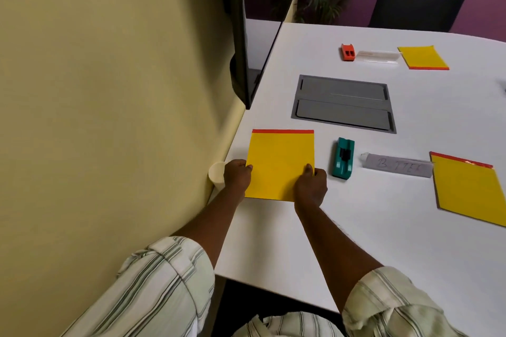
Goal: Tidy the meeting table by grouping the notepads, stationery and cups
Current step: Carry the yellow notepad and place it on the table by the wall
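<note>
Head view: grey card (pixel 397 168), handwritten "B"

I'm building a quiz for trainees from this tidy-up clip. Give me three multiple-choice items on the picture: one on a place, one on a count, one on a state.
1. Where is the white cup?
A) at the left edge of the table, beside the left hand
B) on a notepad
C) at the far edge

2. How many yellow notepads show?
A) two
B) three
C) five

3. How is the near notepad handled?
A) untouched
B) by one hand only
C) held by both hands at its near corners

Answers:
1 A: the cup stands at the edge, partly behind the left hand.
2 B: there is the near notepad, the right notepad and the far notepad.
3 C: the left hand and the right hand each grip a near corner.
</note>
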{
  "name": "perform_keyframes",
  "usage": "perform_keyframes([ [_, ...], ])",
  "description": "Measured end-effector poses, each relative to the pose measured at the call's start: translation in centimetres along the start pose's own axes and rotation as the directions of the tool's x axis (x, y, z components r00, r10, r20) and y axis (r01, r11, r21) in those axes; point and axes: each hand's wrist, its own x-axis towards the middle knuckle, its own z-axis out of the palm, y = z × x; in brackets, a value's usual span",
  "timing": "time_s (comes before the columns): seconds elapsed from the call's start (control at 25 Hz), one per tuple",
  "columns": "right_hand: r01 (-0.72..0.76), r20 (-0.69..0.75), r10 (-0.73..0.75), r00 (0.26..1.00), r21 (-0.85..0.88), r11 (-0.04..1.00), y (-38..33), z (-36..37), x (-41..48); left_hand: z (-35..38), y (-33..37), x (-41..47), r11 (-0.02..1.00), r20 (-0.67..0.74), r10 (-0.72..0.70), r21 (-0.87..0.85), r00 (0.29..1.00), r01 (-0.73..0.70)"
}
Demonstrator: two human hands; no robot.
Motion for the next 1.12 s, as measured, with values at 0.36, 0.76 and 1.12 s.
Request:
perform_keyframes([
  [0.36, -0.099, 0.004, 0.099, 0.995, 0.015, 0.995, -2.5, 8.1, 8.7, 2.9, 4.2, 10.8, 0.966, -0.001, 0.022, 0.260, 1.000, -0.021],
  [0.76, -0.152, 0.058, 0.154, 0.986, -0.036, 0.988, -2.3, 15.7, 12.0, 4.9, 3.2, 17.1, 0.887, -0.035, -0.040, 0.458, 0.999, 0.051],
  [1.12, -0.154, 0.081, 0.159, 0.984, -0.073, 0.985, -1.4, 18.3, 13.4, 5.3, 1.3, 19.0, 0.776, 0.031, -0.038, 0.631, 0.999, 0.010],
])
